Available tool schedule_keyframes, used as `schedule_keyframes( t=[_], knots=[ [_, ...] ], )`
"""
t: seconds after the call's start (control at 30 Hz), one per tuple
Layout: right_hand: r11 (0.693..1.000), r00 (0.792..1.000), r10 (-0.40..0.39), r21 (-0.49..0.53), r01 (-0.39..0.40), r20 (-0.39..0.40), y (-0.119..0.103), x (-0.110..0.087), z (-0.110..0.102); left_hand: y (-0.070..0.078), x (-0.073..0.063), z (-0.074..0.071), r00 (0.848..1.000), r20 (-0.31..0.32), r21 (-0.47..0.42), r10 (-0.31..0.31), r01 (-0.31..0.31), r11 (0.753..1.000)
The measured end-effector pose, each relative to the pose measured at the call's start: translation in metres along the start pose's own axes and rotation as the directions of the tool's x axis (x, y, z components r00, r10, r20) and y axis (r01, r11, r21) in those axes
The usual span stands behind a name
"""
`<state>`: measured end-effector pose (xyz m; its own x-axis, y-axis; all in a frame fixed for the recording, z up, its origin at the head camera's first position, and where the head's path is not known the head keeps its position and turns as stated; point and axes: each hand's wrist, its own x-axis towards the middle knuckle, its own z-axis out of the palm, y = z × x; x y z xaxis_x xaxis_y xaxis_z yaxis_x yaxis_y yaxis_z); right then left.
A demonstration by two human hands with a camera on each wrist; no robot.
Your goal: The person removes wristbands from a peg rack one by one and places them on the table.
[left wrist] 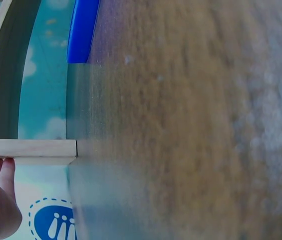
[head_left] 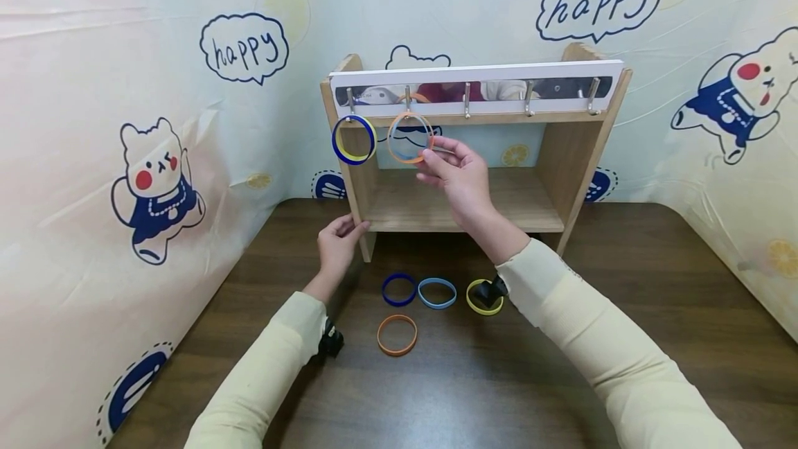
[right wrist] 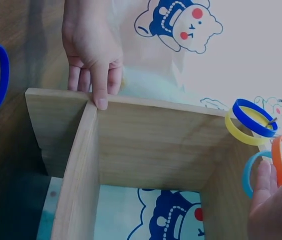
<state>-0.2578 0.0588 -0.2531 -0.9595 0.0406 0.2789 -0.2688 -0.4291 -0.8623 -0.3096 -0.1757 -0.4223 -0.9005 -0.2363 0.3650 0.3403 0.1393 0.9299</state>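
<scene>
My right hand (head_left: 464, 175) pinches an orange silicone wristband (right wrist: 277, 157) by its right side, at the second hook (head_left: 408, 97) of the rack. Behind it a light blue wristband (right wrist: 247, 176) hangs at that hook. Whether the orange one is over the hook tip is hard to tell. On the leftmost hook (head_left: 350, 99) hang a dark blue wristband (right wrist: 250, 106) and a yellow wristband (right wrist: 238, 136). My left hand (head_left: 337, 249) grips the lower left side panel of the wooden shelf (head_left: 364, 244), thumb at the front edge, fingers on the outer face.
On the brown table (head_left: 474, 393) lie a dark blue band (head_left: 384, 289), a light blue band (head_left: 438, 307), an orange band (head_left: 397, 353) and a yellow band (head_left: 483, 312), partly covered by the right wrist camera (head_left: 490, 291). Three further hooks to the right carry nothing. A printed curtain (head_left: 249, 137) surrounds the table.
</scene>
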Motion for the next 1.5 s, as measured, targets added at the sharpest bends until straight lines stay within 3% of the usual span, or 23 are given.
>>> schedule_keyframes(
  t=[0.1,0.3,0.63,0.97,1.5],
  knots=[
    [1.0,1.0,-0.005,0.005,0.005,-0.004,-0.002,0.0,0.0,0.005,-0.002,0.0,1.0,0.002,-0.006,-0.001,0.001,1.0],
    [1.0,1.0,-0.006,0.017,0.006,-0.003,-0.007,-0.004,0.001,-0.001,0.0,0.0,1.0,-0.011,-0.008,0.01,-0.01,1.0],
    [1.0,0.998,0.0,-0.021,0.001,0.067,-0.012,-0.019,-0.001,0.0,-0.001,0.0,1.0,-0.018,0.006,0.005,-0.005,1.0],
    [0.998,0.992,-0.02,-0.061,0.028,0.127,-0.007,-0.028,-0.013,-0.002,0.001,0.001,0.999,-0.03,0.015,0.01,-0.009,1.0],
    [0.986,0.982,0.072,-0.159,-0.044,0.174,0.005,-0.049,-0.046,-0.003,0.002,0.001,1.0,-0.022,0.002,0.016,-0.016,1.0]
  ],
)
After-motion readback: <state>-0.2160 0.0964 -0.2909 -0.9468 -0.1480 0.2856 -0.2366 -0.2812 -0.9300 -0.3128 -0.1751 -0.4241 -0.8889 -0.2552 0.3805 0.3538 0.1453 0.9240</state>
